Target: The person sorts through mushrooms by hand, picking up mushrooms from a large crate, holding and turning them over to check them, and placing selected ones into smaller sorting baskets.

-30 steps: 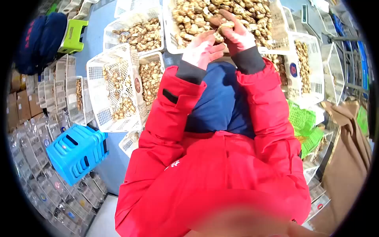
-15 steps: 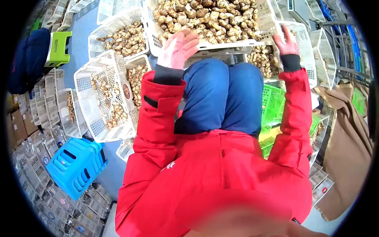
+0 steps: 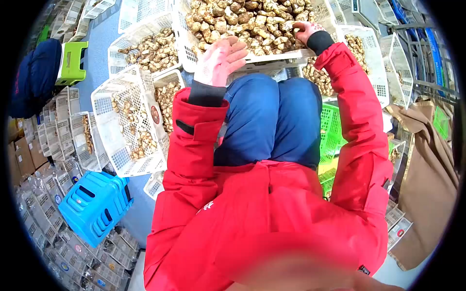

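Observation:
A large white crate in front of my knees is heaped with brown-and-cream stubby mushrooms. My left hand, in a pale pinkish-white glove, lies palm up by the crate's near left corner. Its fingers are spread and nothing is in them. At the right side of the heap, my right hand reaches over the near rim with its fingers bent around a mushroom, partly hidden by the hand.
Smaller white baskets of mushrooms stand left and right of the crate. A tilted basket is left of my legs. Green baskets lie right of my knees. A blue step stool and a green stool stand left.
My right hand has moved left, from beyond the crate's right side onto the mushroom heap, and its fingers have closed there. My left hand has stayed almost in place.

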